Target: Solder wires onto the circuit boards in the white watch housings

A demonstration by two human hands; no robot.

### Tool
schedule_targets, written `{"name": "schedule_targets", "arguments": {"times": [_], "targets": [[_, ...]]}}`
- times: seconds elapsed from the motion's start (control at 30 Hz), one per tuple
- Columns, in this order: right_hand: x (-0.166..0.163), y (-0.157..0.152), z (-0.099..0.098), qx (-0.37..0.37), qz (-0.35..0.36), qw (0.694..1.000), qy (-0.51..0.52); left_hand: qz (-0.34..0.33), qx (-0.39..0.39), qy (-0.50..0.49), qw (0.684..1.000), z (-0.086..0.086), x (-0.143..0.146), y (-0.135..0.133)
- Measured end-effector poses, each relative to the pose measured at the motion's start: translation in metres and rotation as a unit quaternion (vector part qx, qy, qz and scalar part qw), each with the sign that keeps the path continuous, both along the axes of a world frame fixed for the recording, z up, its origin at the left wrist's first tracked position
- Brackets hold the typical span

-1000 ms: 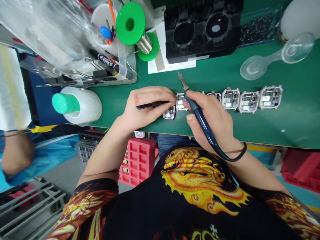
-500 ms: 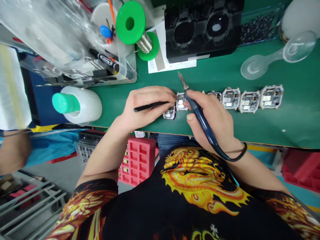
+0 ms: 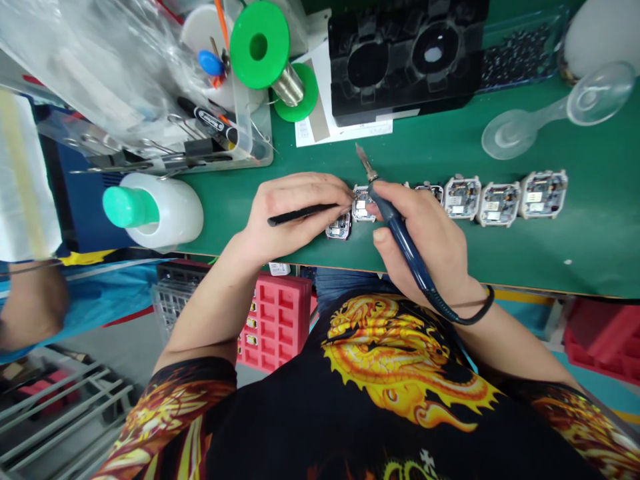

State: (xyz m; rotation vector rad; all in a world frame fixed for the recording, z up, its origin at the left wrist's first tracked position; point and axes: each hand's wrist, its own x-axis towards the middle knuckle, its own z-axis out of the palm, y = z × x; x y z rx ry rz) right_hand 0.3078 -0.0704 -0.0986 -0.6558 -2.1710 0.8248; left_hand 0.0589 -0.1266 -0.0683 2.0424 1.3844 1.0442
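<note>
Nothing has moved: right hand (image 3: pixel 425 233) grips soldering iron (image 3: pixel 400 230), left hand (image 3: pixel 290 213) grips tweezers (image 3: pixel 300 213) beside module (image 3: pixel 361 203).

black shirt (image 3: pixel 370 413) with golden dragon print, short sleeves.

L hand (image 3: pixel 290 210) grips black tweezers (image 3: pixel 300 213), tips at a small circuit module (image 3: pixel 362 203) on the green bench mat (image 3: pixel 575 227). R hand (image 3: pixel 425 230) holds blue soldering iron (image 3: pixel 400 230), tip pointing up and away past the module. 2nd module (image 3: pixel 339 228) just below-left, touching L fingers. Row of 3 more modules (image 3: pixel 497 198) to the right. Behind: green solder spool (image 3: pixel 260 45), white bottle w/ green cap (image 3: pixel 153 208), black fixture (image 3: pixel 405 57), clear tool tray (image 3: pixel 165 143).
</note>
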Motion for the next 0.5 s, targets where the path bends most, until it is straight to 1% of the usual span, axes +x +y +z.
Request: {"name": "schedule_targets", "arguments": {"times": [0.3, 0.5], "targets": [[0.0007, -0.0014, 0.0009, -0.007, -0.001, 1.0, -0.003, 0.003, -0.004, 0.001, 1.0, -0.0002, 0.0007, 0.0021], [0.0006, -0.0011, 0.0001, -0.005, 0.001, 1.0, 0.004, 0.019, -0.009, -0.01, 1.0, 0.0026, 0.0041, 0.0017]]}}
